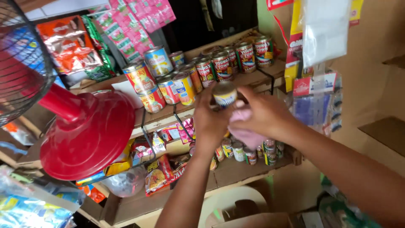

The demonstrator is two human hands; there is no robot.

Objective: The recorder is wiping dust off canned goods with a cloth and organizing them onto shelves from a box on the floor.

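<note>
My left hand (209,120): fingers wrapped round small can (224,93), held upright in front of upper shelf (253,78). My right hand (263,114): pinching pink cloth (247,134) vs can side, cloth at can's 5 o'clock. Can row (219,65) at 12 o'clock. Red fan base (90,137) at 9 o'clock, well apart. Lower shelf (236,169) w/ small cans at 6 o'clock.

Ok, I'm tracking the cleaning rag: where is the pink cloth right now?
In the head view, the pink cloth sits centre frame, bunched in the right hand, just below the small round tin can held by the left hand.
</note>
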